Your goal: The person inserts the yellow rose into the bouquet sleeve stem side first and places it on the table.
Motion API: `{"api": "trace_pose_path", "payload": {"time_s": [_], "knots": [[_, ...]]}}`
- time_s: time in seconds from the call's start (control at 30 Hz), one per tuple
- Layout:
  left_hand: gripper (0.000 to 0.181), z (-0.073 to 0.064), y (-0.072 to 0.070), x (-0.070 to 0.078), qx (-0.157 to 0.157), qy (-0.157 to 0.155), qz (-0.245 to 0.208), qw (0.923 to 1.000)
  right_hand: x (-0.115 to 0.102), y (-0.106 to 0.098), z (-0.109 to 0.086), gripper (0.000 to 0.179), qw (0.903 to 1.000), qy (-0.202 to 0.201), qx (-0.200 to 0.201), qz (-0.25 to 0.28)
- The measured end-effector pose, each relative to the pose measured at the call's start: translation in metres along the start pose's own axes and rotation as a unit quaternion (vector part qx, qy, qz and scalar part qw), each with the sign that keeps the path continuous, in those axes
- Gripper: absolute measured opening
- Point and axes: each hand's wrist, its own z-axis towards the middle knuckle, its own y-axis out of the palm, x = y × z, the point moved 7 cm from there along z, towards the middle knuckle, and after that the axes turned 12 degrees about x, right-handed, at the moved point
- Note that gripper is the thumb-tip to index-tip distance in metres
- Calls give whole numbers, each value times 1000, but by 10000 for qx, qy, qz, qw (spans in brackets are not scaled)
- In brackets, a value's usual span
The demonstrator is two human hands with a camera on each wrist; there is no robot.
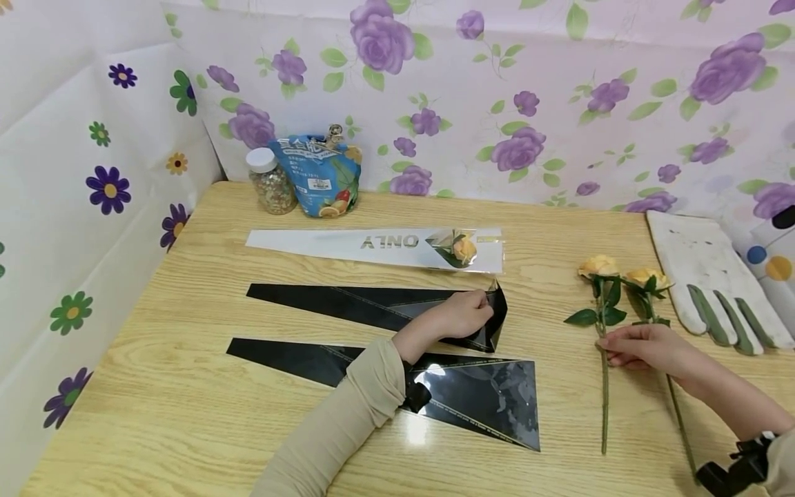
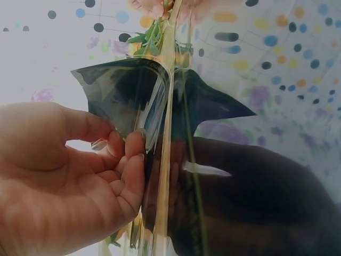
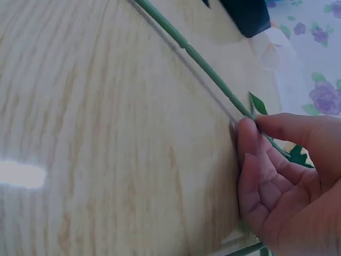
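My left hand pinches the wide end of a black single-flower sleeve, and its film bulges up there. In the left wrist view the thumb and fingertips grip the glossy dark film. To the right, my right hand pinches the green stem of a yellow artificial rose just below its leaves. The right wrist view shows this stem between thumb and forefinger, close over the table. A second yellow rose lies beside it, its stem passing under the right hand.
Another black sleeve lies flat in front. Behind is a white sleeve marked ONLY with a yellow rose inside. A jar and a clipped blue pouch stand at the back left. White-and-green gloves lie at the right.
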Motion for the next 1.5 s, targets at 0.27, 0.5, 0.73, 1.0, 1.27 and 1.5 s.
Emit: {"api": "trace_pose_path", "payload": {"time_s": [0.27, 0.5, 0.73, 1.0, 1.27, 1.5], "knots": [[24, 1, 0, 0, -23, -10, -63, 10000, -13, -9, -4, 40, 9990, -413, -130, 123], [24, 0, 0, -1, 23, -18, -38, 10000, -52, -13, -9, 33, 9935, -1072, 373, 91], [24, 0, -1, 0, 67, -2, -84, 9999, -98, -8, -8, 13, 9700, -1997, 527, 1284], [25, 0, -1, 0, 63, -24, -91, 9999, -147, -11, -13, 4, 9144, -2555, 483, 3103], [24, 0, -3, -3, 47, -46, 1, 10000, -186, -7, -13, 5, 8528, -2981, 365, 4272], [23, 0, -3, -1, 67, -15, 23, 10000, -180, -1, 0, 6, 8695, -3007, 973, 3795]]}}
